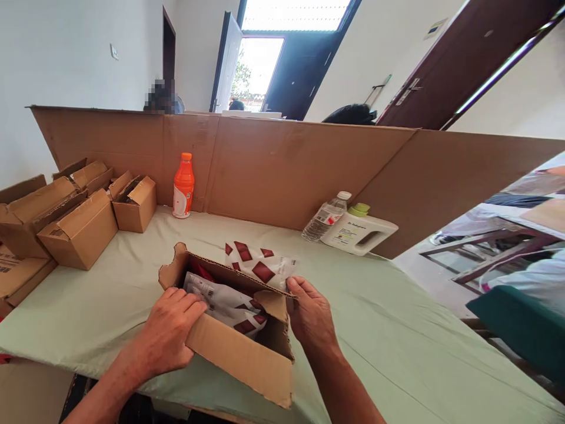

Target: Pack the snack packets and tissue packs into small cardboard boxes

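An open cardboard box (pixel 241 359) stands near the table's front edge, its near flap folded outward. Inside lie white packets with dark red squares (pixel 225 303), partly hidden by the box walls. My left hand (pixel 172 330) is closed over the box's near left edge, fingertips inside beside a packet. My right hand (pixel 312 312) pinches the far flap's edge at the right corner. Just behind that flap, another white packet with red squares (pixel 253 259) shows; whether my right fingers also touch it, I cannot tell.
Several open cardboard boxes (pixel 82 232) crowd the table's left side. An orange bottle (pixel 183 187), a clear plastic bottle (pixel 325 218) and a white jug with a green cap (pixel 358 232) stand before a cardboard partition (pixel 282 168). Pale green cloth (pixel 379 330) covers the table.
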Available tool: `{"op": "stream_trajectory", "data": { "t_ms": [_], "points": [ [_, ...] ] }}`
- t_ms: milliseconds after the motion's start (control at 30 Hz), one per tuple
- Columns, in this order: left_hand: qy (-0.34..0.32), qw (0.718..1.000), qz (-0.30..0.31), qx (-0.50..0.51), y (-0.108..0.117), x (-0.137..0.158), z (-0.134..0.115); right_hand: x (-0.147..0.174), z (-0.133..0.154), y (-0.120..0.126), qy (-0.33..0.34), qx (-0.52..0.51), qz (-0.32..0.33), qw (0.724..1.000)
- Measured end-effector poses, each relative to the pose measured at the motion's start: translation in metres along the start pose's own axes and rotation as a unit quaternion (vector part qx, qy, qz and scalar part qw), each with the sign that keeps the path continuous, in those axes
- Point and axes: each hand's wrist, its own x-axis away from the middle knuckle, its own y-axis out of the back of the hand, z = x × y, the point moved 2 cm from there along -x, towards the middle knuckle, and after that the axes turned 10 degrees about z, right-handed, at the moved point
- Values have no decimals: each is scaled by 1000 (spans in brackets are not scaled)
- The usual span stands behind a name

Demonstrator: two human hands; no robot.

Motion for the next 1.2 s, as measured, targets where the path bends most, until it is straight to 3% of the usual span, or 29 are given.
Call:
{"op": "stream_trajectory", "data": {
  "t_ms": [133,500,967,1200],
  "points": [
    [-11,999,-30,-3,-4,-5,3,1,2,-2,17,-9,-36,999],
    [-34,995,-91,-14,-7,2,0,13,3,-18,8,-11,-36,999],
    [-30,997,-71,-8,-8,4,1,16,1,-16,12,18,-33,999],
    [-17,999,-38,-11,-10,1,3,0,20,-10,63,27,-66,995]
  ]
}}
